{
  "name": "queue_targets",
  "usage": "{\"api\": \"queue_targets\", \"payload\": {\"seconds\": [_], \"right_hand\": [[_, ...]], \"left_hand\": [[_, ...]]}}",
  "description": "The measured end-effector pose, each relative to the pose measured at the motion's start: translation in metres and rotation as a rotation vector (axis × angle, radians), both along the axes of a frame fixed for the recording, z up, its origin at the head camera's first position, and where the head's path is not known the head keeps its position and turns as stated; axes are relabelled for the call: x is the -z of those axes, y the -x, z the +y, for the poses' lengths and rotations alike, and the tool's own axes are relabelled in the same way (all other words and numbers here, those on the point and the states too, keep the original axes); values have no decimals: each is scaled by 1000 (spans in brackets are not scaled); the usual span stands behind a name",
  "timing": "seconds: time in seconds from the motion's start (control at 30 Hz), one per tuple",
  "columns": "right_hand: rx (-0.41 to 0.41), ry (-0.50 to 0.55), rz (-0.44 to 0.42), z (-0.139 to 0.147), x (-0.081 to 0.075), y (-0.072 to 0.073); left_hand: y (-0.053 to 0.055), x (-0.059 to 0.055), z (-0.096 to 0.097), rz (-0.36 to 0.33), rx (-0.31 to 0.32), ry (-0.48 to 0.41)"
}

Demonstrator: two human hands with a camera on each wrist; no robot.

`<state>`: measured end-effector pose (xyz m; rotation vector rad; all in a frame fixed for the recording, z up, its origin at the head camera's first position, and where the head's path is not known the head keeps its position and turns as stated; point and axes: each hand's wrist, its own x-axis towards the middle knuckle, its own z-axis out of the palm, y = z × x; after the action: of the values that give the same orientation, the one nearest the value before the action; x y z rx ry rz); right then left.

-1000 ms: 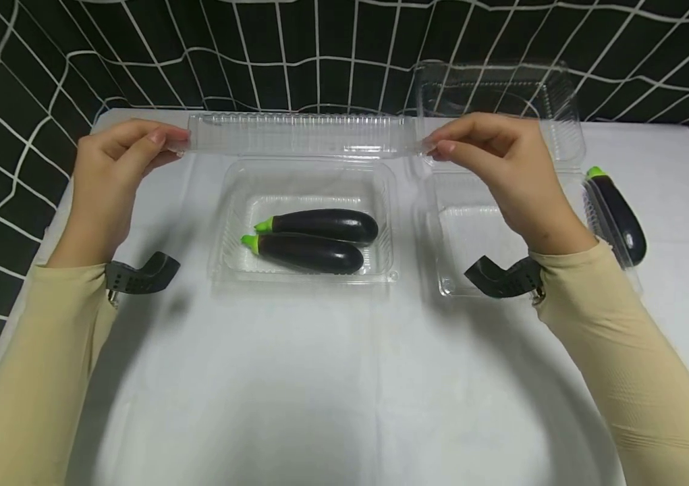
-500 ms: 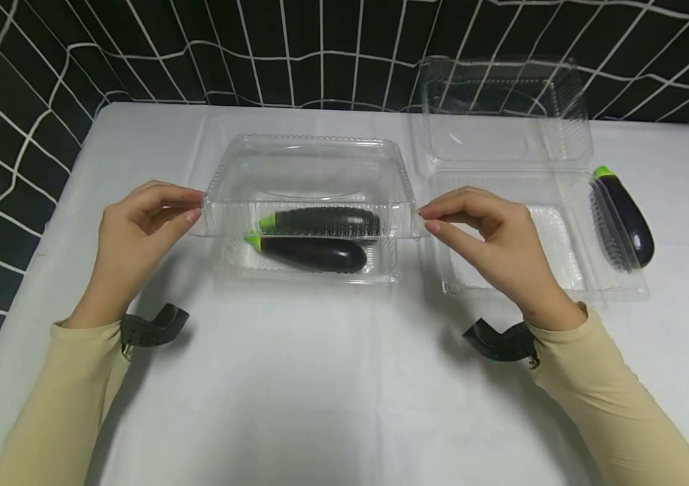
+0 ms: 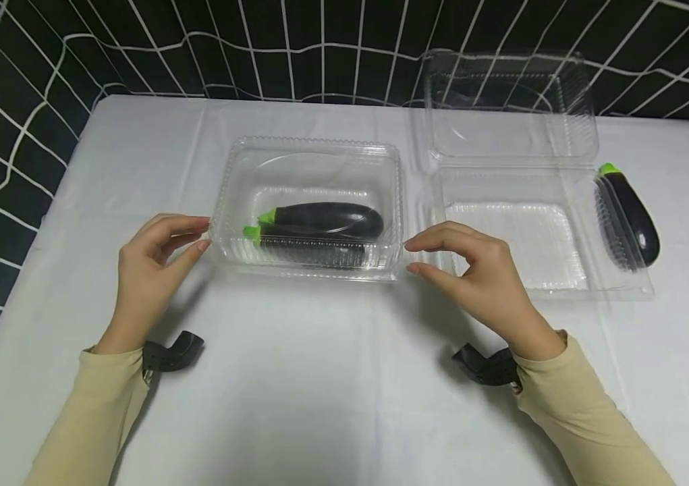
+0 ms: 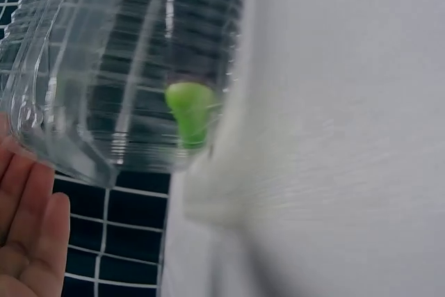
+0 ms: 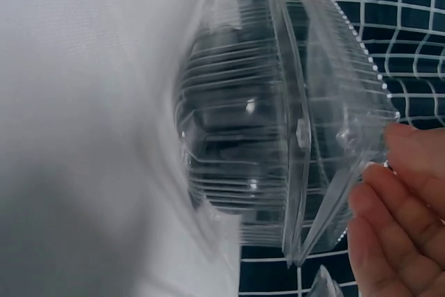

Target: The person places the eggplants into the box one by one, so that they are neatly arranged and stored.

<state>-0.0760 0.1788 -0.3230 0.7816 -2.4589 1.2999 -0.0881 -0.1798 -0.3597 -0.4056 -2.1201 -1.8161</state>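
Note:
A clear plastic clamshell box [image 3: 308,182] holds two dark eggplants [image 3: 335,217] with green stems, lying side by side. Its lid [image 3: 241,158] is lowered over the base, and a narrow gap between their rims shows in the right wrist view. My left hand [image 3: 152,270] has its fingertips at the lid's left edge, thumb a little apart. At the right edge my right hand [image 3: 478,283] stands with thumb and fingers spread apart, fingertips close by the lid corner. A green stem [image 4: 189,113] shows through the plastic in the left wrist view.
A second clear clamshell box [image 3: 514,246] sits to the right, its lid [image 3: 508,135] raised back toward the dark grid-patterned cloth [image 3: 295,61]. Another eggplant [image 3: 638,216] lies beside it. White cloth [image 3: 295,385] covers the table.
The left box's lid has swung forward and down over its two eggplants. Both hands came toward the wearer with it, and the right thumb and fingers have spread from their pinch.

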Motion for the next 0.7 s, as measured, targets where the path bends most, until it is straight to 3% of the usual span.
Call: {"api": "queue_targets", "payload": {"seconds": [0.13,0.4,0.5,0.7], "right_hand": [[-3,-24,5,-2,4,0],[-15,-97,64,-5,7,0],[-4,-112,66,-5,8,1],[12,-130,55,-3,11,1]], "left_hand": [[-5,5,1,-43,-54,28],[-18,11,1,-253,-125,133],[-18,12,1,-295,-99,152],[-16,18,2,-399,17,-25]]}}
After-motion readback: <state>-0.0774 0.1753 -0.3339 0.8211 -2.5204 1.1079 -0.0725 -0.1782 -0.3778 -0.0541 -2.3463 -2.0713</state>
